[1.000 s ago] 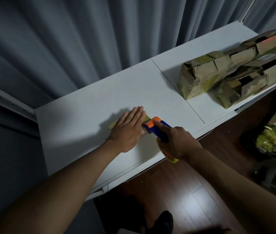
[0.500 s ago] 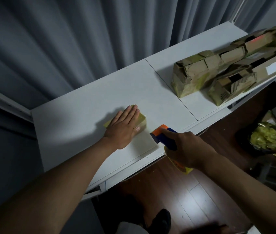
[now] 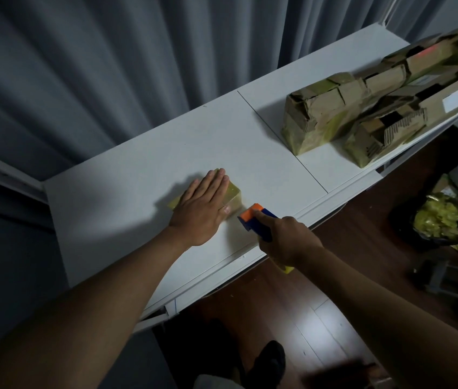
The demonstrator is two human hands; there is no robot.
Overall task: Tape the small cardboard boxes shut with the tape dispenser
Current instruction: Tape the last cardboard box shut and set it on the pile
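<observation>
A small cardboard box (image 3: 233, 193), yellowish with tape, lies on the white table (image 3: 127, 197). My left hand (image 3: 201, 204) presses flat on its top with straight fingers, hiding most of it. My right hand (image 3: 286, 240) grips the blue and orange tape dispenser (image 3: 253, 219), forefinger stretched along its top. The orange head sits just right of the box, near its lower corner. A bit of the yellow tape roll shows under my right wrist.
A pile of taped cardboard boxes (image 3: 362, 108) lies along the right part of the table. Grey curtains hang behind. Below the table edge is dark wood floor, with a bag of yellow scraps (image 3: 441, 220) at right and my shoe (image 3: 270, 363) below.
The dispenser pulled away from the box toward the table edge, then came back close to the box's right side. My left hand stayed flat on the box.
</observation>
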